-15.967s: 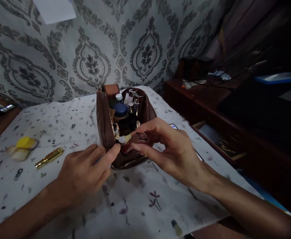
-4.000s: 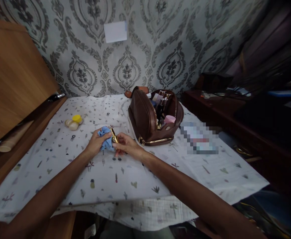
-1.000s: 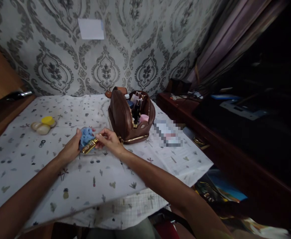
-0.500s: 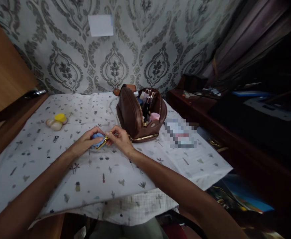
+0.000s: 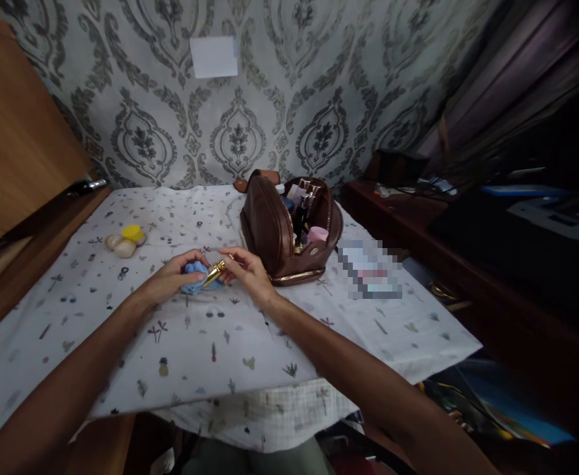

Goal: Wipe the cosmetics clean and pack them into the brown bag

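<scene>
My left hand [image 5: 169, 280] is closed on a crumpled blue cloth [image 5: 193, 277], pressing it against a small shiny gold tube [image 5: 215, 271]. The tube lies tilted between my two hands, its upper right end pinched in the fingers of my right hand [image 5: 250, 274]. Both hands are just above the patterned tablecloth [image 5: 250, 336]. To their right stands a brown cosmetic bag [image 5: 268, 227], unzipped and wide open. Inside it I see a pink-lidded jar [image 5: 318, 234] and several upright cosmetics.
Several pale rounded items [image 5: 121, 247] and a yellow-topped one [image 5: 132, 233] sit at the left. Right of the bag lies a blurred-out flat object [image 5: 371, 269]. A wooden panel [image 5: 20, 132] borders the left side, a dark red shelf [image 5: 393, 218] the right.
The gold tube now shows more plainly between my hands, at a different tilt, with the blue cloth bunched at its lower end. The whole view has shifted slightly.
</scene>
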### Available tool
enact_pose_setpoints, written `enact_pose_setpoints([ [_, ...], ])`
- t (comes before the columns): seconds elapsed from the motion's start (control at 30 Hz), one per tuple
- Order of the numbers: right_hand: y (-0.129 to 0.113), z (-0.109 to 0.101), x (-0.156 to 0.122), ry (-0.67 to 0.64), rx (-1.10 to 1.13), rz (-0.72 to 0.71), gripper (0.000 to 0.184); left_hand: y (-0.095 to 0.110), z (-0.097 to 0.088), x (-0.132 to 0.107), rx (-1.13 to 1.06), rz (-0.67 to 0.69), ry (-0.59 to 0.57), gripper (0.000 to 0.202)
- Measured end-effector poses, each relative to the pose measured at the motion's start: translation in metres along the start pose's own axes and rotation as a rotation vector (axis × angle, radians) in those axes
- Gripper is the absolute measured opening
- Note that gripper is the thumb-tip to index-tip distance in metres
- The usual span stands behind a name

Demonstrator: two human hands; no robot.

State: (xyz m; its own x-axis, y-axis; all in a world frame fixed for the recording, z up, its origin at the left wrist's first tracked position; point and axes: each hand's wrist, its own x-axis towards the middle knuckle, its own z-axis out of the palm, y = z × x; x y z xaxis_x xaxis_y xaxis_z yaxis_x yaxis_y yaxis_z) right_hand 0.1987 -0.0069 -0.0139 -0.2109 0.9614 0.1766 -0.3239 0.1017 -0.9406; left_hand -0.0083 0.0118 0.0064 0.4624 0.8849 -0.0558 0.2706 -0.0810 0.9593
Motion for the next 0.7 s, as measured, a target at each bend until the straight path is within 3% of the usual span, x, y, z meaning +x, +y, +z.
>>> enact_pose_setpoints([
  [0.17, 0.004, -0.001, 0.004, 0.002, -0.003, -0.033, 0.042, 0.001, -0.005, 0.001, 0.056, 0.027, 0.123, 0.04],
  [0.37, 0.014, -0.004, 0.007, 0.084, -0.053, -0.009, 0.045, 0.012, 0.007, -0.005, 0.462, 0.155, 0.302, 0.031],
  [0.53, 0.013, -0.003, 0.003, 0.079, -0.122, -0.001, 0.046, 0.012, 0.023, -0.012, 0.683, 0.27, 0.303, 0.04],
  [0.7, 0.015, -0.001, 0.0, 0.058, -0.159, 0.031, 0.049, -0.003, 0.031, -0.009, 0.807, 0.335, 0.274, 0.044],
])
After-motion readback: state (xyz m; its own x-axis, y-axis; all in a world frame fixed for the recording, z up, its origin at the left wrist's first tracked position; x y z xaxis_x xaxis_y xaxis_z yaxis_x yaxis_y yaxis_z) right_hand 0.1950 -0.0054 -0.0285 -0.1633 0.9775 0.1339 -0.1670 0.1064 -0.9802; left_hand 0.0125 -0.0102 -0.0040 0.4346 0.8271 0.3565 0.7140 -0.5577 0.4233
